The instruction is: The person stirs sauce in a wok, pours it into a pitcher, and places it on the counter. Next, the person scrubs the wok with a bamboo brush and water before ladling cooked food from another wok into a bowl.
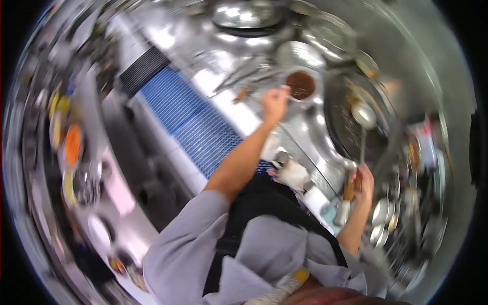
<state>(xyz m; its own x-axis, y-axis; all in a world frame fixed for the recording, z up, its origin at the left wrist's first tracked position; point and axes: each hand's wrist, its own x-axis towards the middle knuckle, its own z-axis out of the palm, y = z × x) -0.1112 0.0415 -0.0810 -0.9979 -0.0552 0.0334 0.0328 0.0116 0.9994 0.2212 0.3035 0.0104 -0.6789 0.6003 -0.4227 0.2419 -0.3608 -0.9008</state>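
My left hand [275, 105] pinches the near-left rim of a white bowl [311, 72] that holds reddish-brown sauce [300, 85]. My right hand [362, 184] is wrapped around the handle of a metal ladle [364, 116]. The ladle's round head is over the dark wok [341, 120], which has brown residue on its inner wall. Motion blur hides whether the ladle touches the wok and whether anything is in it. A wooden handle [348, 190] sticks out beside my right fingers.
Behind the bowl stand a plate or lid [329, 36] and a large domed metal lid [248, 14]. Blue slatted matting [188, 109] covers the floor on my left. A counter [133, 231] with food containers runs further left. Stacked dishes [382, 212] and utensils crowd the right.
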